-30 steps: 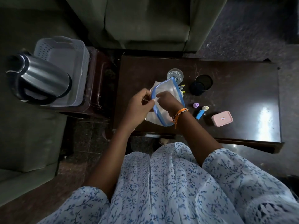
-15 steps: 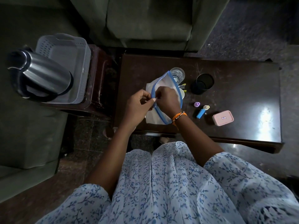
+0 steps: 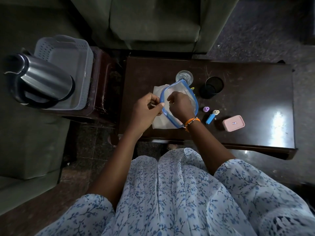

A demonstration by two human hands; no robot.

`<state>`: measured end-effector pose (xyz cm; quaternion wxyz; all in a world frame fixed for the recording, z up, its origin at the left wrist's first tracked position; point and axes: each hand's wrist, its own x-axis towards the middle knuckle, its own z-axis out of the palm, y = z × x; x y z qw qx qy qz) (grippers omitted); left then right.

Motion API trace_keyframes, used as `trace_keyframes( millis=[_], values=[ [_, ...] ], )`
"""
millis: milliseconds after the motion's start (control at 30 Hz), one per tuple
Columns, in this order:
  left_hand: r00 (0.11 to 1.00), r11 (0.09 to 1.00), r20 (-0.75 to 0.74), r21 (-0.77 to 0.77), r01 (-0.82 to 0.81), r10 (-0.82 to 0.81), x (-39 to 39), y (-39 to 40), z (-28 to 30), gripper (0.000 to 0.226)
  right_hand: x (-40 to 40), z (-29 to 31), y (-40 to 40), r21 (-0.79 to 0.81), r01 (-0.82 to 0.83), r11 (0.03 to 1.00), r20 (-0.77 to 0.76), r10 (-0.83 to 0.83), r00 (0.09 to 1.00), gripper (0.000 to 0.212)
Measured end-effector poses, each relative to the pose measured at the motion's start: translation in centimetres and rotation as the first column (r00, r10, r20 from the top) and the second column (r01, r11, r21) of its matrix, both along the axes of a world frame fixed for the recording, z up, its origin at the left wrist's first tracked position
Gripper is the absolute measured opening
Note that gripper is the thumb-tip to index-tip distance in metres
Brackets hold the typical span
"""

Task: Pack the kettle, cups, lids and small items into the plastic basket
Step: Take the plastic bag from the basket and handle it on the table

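Both hands meet over the near left part of the dark wooden table (image 3: 238, 92), working a clear pouch with a blue rim (image 3: 190, 99). The left hand (image 3: 146, 109) curls in from the left, thumb and fingers pinched on the pouch's blue edge at its left side. The right hand (image 3: 180, 106) comes across from the right with the wrist bent and an orange bracelet (image 3: 191, 120) on it; its fingers are closed at the same stretch of rim, though exactly what they nip cannot be made out. Both forearms reach forward from floral sleeves, elbows out.

The pouch lies tilted over a white cloth or paper (image 3: 159, 123) that runs close to the table's near edge. Just past the pouch's far corner stands a clear glass (image 3: 184, 76), touching or nearly touching it. A black cup (image 3: 212, 86) stands to the right of the glass, apart from it. Nearer, right of the right wrist, sit a small purple cap (image 3: 205, 109), a blue tube with a pale top (image 3: 211, 116) and a pink lidded box (image 3: 233, 123), each separate. The table's right half is bare and shiny.

To the left, across a narrow gap, a grey plastic basket (image 3: 81, 65) rests on a low stand (image 3: 104, 92). The steel kettle (image 3: 40, 79) lies tipped in it, its top overhanging the basket's left rim.
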<state>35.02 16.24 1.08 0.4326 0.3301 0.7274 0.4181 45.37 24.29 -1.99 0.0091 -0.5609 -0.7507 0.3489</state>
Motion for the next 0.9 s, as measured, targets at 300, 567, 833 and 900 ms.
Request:
trace_keyframes(
  millis=[300,567,833,900],
  values=[
    [1.0,1.0,-0.002,-0.019,0.026,-0.026,-0.3,-0.3,-0.3,0.018,-0.4,0.3,-0.4,-0.149,-0.156,0.976,0.023,0.161,0.987,0.042],
    [0.997,0.998,0.046,-0.012,0.057,-0.056,-0.4,-0.7,-0.3,0.019,-0.2,0.4,-1.1,-0.096,-0.177,0.979,0.05,0.183,0.982,0.043],
    [0.994,0.996,0.066,-0.02,0.092,-0.091,-0.2,-1.0,-0.5,0.027,-0.5,0.0,-1.3,-0.19,-0.158,0.969,-0.011,0.159,0.987,0.046],
    [0.99,0.996,0.11,-0.011,0.088,-0.086,-0.1,-1.1,-0.5,0.025,-0.4,-0.2,-1.4,-0.204,-0.179,0.962,-0.015,0.179,0.984,0.046]
  ],
)
